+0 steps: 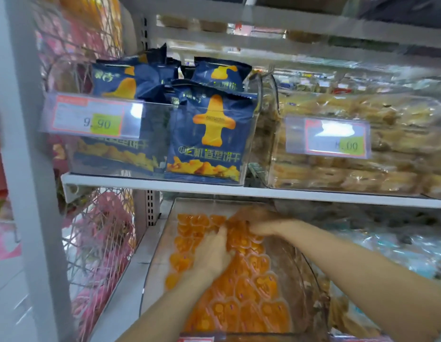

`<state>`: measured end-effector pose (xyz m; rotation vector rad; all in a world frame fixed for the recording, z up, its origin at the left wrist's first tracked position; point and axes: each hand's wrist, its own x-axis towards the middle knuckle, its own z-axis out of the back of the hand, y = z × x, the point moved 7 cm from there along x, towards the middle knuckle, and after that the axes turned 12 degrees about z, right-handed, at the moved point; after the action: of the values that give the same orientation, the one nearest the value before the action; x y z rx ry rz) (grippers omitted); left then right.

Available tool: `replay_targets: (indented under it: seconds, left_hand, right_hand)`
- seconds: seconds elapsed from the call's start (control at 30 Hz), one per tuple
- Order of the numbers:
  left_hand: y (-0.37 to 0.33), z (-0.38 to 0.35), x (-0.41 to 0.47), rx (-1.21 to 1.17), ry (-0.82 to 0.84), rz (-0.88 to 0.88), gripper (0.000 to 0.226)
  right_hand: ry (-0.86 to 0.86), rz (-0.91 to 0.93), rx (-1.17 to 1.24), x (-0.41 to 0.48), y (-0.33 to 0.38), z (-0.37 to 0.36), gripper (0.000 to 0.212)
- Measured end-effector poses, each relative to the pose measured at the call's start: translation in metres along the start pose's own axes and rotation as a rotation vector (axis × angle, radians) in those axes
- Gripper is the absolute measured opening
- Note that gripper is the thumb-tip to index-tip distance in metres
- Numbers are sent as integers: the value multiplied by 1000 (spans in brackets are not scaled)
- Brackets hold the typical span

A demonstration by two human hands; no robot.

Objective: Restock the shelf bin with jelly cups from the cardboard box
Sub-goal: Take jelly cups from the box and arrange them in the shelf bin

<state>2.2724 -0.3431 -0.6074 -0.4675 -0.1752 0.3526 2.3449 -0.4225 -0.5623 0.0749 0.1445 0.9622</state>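
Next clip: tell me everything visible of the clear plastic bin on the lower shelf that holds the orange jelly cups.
The clear plastic bin is a transparent, open-topped tub with a curved right wall. It sits on the lower shelf, under the white shelf board. Orange jelly cups fill much of it. The left hand rests palm down on the cups inside. The blurred right hand reaches in at the back. A red-edged label shows at its front edge.

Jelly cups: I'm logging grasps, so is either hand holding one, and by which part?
Cannot tell. The left hand and right hand both rest on the jelly cups in the bin, too blurred to show any grip.
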Motion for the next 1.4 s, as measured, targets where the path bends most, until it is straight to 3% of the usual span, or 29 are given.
replay_targets:
  seconds: [0.13,0.37,0.73,0.97,1.1,1.3,1.4]
  left_hand:
    - [-3,-13,12,-1,46,-32,51]
    - [0,-13,11,-110,-57,-66,42]
    - [4,-10,15,-61,-84,21,42]
    - [-4,-11,12,-5,-141,-30,45]
    - [0,-13,12,-16,-135,-28,50]
    - [2,-12,12,-31,-103,22,57]
    - [1,-13,12,-40,-87,15,57]
  right_hand:
    - [21,-42,34,1,-13,-10,37]
    - [-1,-39,91,9,-15,-11,33]
    - [-23,-8,131,16,-21,-14,31]
    - [6,35,84,10,-18,-12,31]
    - [-60,66,-46,4,-26,13,43]
    - [5,54,-176,-9,-35,16,31]
    - [43,1,-181,-12,-35,6,46]
